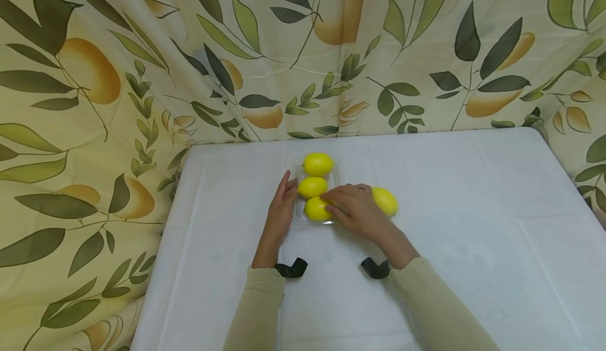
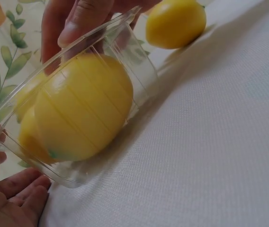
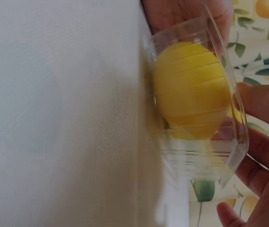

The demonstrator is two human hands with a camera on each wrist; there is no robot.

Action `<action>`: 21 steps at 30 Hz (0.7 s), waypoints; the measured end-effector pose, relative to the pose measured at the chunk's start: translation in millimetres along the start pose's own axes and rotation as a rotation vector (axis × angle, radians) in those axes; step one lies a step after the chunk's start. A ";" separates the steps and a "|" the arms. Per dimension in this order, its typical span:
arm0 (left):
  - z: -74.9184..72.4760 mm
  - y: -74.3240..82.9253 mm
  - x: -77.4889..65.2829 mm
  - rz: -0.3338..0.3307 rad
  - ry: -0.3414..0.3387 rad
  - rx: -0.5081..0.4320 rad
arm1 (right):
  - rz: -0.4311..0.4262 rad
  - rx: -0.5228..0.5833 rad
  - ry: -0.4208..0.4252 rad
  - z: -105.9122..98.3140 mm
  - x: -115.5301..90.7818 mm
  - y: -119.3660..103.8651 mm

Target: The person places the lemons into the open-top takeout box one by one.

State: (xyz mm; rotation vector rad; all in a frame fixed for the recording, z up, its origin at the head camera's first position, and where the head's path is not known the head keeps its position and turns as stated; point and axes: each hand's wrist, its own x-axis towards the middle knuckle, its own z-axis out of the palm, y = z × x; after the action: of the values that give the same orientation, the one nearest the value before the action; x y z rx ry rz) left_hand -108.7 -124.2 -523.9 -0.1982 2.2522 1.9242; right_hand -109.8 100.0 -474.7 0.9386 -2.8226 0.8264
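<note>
As the right hand (image 1: 359,211) pinches a yellow oval lemon (image 1: 314,209) at six o'clock in the clear plastic tray (image 1: 336,174), the straight-fingered left hand (image 1: 281,209) flanks nine o'clock.

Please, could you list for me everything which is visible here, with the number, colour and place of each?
Lemons in the tray: three, yellow, in a row running away from the person
Loose lemon: one, yellow, on the table right of the tray, partly behind the right hand
Tray: one, clear, on the table
Table: one, white-covered, under everything
Curtain: printed cloth, cream with leaves and orange fruit, behind and beside the table
Wrist pieces: two, black, one at each wrist
Sleeves: two, beige, on the forearms
Left hand: one, bare, along the tray's left side
Right hand: one, bare, fingers at the nearest lemon
</note>
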 end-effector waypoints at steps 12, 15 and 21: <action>-0.9 0.2 1.6 -0.009 0.002 0.018 | 0.000 0.030 0.048 2.1 0.1 2.7; -1.0 0.2 1.5 -0.007 0.007 0.019 | 0.007 0.050 0.079 1.5 -1.5 4.9; -0.6 -1.7 1.8 -0.015 0.007 0.013 | 0.013 0.078 0.131 -3.7 -5.9 9.8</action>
State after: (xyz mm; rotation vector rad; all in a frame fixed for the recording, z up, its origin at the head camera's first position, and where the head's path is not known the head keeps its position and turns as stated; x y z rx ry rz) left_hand -110.2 -125.0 -525.8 -0.2197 2.2607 1.9044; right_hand -111.0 111.6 -477.5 0.8429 -2.7052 0.9683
